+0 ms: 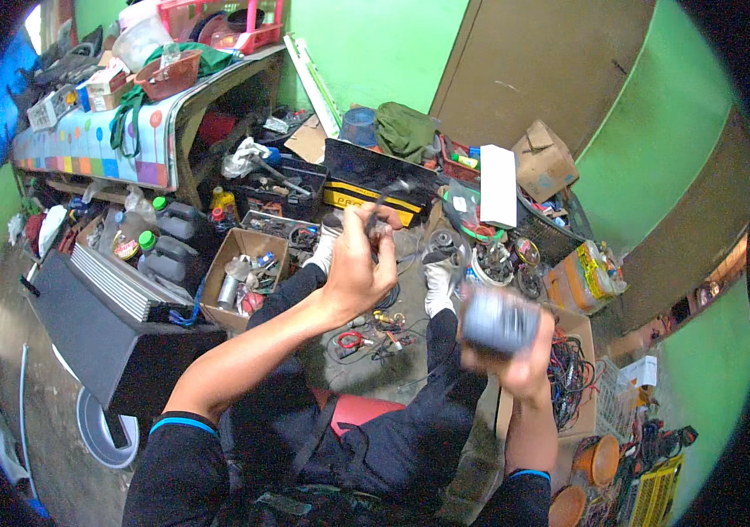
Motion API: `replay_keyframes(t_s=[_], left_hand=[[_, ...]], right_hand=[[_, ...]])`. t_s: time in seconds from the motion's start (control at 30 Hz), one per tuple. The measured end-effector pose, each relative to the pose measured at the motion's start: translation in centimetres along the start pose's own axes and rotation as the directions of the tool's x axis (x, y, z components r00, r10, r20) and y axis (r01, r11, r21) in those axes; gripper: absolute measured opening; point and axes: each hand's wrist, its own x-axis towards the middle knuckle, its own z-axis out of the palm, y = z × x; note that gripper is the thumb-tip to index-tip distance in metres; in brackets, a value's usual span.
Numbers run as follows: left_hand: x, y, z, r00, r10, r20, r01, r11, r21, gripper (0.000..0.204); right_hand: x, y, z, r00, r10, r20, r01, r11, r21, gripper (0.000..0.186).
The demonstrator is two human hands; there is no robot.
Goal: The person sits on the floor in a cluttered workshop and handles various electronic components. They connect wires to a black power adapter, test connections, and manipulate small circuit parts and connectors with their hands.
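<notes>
My left hand [360, 268], raised at the centre above my legs, has its fingers closed on a small dark object [377, 212] with a thin dark part pointing up, too small to make out. My right hand [520, 351], lower and to the right, grips a dark grey boxy object [500, 323], blurred by motion. Below and between my hands, small parts, a red loop and dark wires [371, 342] lie on the floor between my feet. A cardboard box of tangled cables [568, 369] stands just right of my right hand.
A table [94, 140] piled with things is at back left, above jugs [169, 259] and a black panel [103, 334]. Boxes [243, 272], a black-and-yellow case [366, 202] and buckets ring my feet. A basin [107, 439] is lower left; orange pots [596, 458] are lower right.
</notes>
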Motion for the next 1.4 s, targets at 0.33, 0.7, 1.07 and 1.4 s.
replay_keyframes(t_s=[0.33, 0.7, 1.07, 1.4], left_hand=[[1.5, 2.4, -1.9, 0.874, -0.459, 0.158, 0.445, 0.626, -0.64, 0.016], [4.8, -1.5, -8.1, 0.723, -0.151, 0.674, 0.362, 0.914, -0.184, 0.092], [0.7, -0.6, -0.8, 0.528, 0.029, 0.849, 0.291, 0.933, -0.213, 0.072], [0.8, -0.7, -0.9, 0.424, 0.055, 0.904, 0.426, 0.868, -0.253, 0.04]], right_hand=[[-1.8, 3.0, 2.8, 0.993, -0.001, 0.117, 0.014, 0.994, -0.106, 0.065], [-1.8, 3.2, -2.6, 0.981, 0.145, -0.132, -0.16, 0.981, -0.111, 0.06], [0.0, 4.0, -4.0, 0.985, 0.152, -0.083, -0.103, 0.899, 0.427, 0.055], [0.7, 5.2, -5.7, 0.975, 0.139, -0.171, -0.067, 0.926, 0.372, 0.045]])
